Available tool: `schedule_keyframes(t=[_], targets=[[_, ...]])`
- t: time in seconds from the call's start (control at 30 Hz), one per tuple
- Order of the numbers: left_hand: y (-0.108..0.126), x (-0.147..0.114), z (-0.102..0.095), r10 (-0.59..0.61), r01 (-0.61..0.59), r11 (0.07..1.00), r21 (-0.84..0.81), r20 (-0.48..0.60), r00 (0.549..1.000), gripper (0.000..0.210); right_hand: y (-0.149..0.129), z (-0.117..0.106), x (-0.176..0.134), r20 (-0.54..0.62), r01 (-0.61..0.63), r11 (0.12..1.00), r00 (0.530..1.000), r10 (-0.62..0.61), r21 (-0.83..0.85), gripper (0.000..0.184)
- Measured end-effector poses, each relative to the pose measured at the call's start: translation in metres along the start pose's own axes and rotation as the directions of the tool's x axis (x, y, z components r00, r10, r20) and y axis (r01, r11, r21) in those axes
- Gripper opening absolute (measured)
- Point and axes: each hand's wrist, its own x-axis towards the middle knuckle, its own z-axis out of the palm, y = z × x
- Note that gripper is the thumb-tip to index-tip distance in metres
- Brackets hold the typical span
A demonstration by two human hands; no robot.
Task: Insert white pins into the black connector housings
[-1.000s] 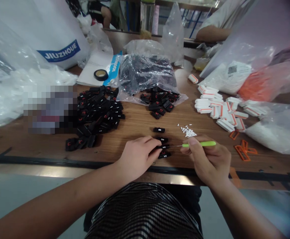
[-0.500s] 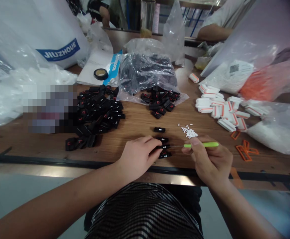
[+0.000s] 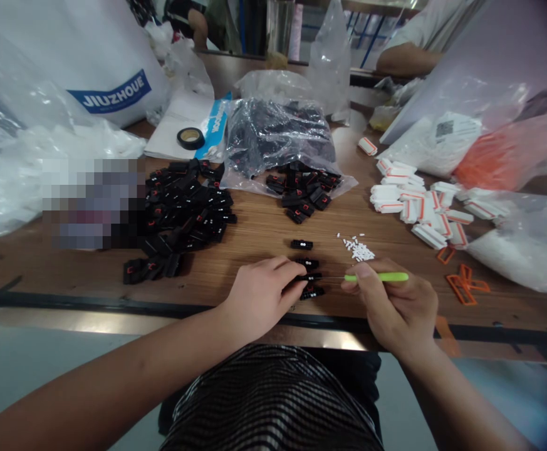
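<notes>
My left hand (image 3: 266, 291) is closed on a small black plastic connector (image 3: 311, 277), pinching its left end against the table. My right hand (image 3: 393, 307) grips a thin tool with a lime-green handle (image 3: 381, 277). Its fine metal shaft (image 3: 332, 277) points left, with the tip at or very near the connector's right end; contact is too small to make out. Other black connectors lie close by: one (image 3: 301, 245) farther out, one just beyond my fingers, and one (image 3: 311, 293) nearer me. White dots show on them. Small white pegs (image 3: 361, 251) lie heaped beyond my right hand.
To the left is a pile of black connectors (image 3: 183, 210). A clear bag (image 3: 280, 134) of black parts stands at the back. White pieces with orange edges (image 3: 418, 200) and orange frames (image 3: 462, 287) lie right. Tape (image 3: 191, 138) rests on paper. Another person's arm (image 3: 407, 59) is across the table.
My right hand has moved the green-handled tool slightly left, towards the connector. My left hand keeps its hold in the same place.
</notes>
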Motion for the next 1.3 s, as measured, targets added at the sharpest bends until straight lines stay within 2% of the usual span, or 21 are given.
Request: schedule_keyframes(t=[0.13, 0.2, 0.4, 0.6, 0.7, 0.83, 0.97, 1.03, 1.13, 1.2, 1.3], targets=[[0.0, 0.0, 0.0, -0.005, 0.006, 1.0, -0.006, 0.008, 1.0, 0.015, -0.005, -0.005, 0.005, 0.08, 0.143, 0.98, 0.988, -0.132, -0.14, 0.015], [0.001, 0.0, 0.0, -0.006, 0.006, 1.0, -0.007, 0.01, 1.0, 0.015, -0.006, -0.004, 0.006, 0.083, 0.17, 0.974, 0.984, -0.159, -0.149, 0.013], [0.0, 0.0, 0.0, 0.0, -0.001, 1.0, 0.016, 0.015, 1.0, 0.014, -0.004, 0.002, 0.0, -0.082, 0.077, 0.997, 0.994, -0.079, -0.024, 0.024], [-0.001, 0.0, 0.001, 0.005, -0.005, 1.0, 0.006, 0.004, 1.0, 0.014, -0.004, 0.002, 0.004, 0.015, 0.108, 0.992, 0.994, -0.107, -0.063, 0.018], [0.0, -0.001, 0.001, 0.003, -0.003, 1.0, 0.005, 0.006, 1.0, 0.013, -0.003, 0.001, 0.006, 0.041, 0.084, 0.996, 0.996, -0.083, -0.026, 0.021], [0.002, -0.004, -0.005, -0.013, 0.013, 0.998, -0.055, 0.006, 1.0, 0.015, -0.004, -0.001, 0.012, -0.056, -0.026, 0.99, 0.998, 0.034, 0.138, 0.022], [0.001, 0.001, -0.02, 0.001, -0.005, 0.986, -0.164, -0.023, 1.0, 0.016, -0.009, -0.004, 0.023, -0.102, -0.004, 0.991, 0.995, 0.018, 0.132, 0.028], [0.0, 0.01, -0.027, 0.016, -0.017, 0.994, -0.113, -0.008, 1.0, 0.018, -0.01, -0.002, 0.029, -0.123, 0.003, 0.99, 0.992, 0.014, 0.142, 0.028], [-0.001, 0.023, -0.03, 0.059, -0.062, 0.998, 0.029, 0.093, 0.994, 0.024, -0.007, 0.003, 0.033, -0.153, -0.011, 0.982, 0.987, 0.04, 0.186, 0.027], [-0.002, 0.028, -0.026, 0.063, -0.076, 0.993, 0.091, 0.142, 0.988, 0.026, -0.004, 0.007, 0.033, -0.167, -0.023, 0.979, 0.984, 0.058, 0.203, 0.028], [-0.006, 0.027, -0.016, 0.067, -0.081, 0.991, 0.108, 0.123, 0.99, 0.023, 0.002, 0.011, 0.029, -0.164, -0.032, 0.979, 0.984, 0.066, 0.202, 0.029]])
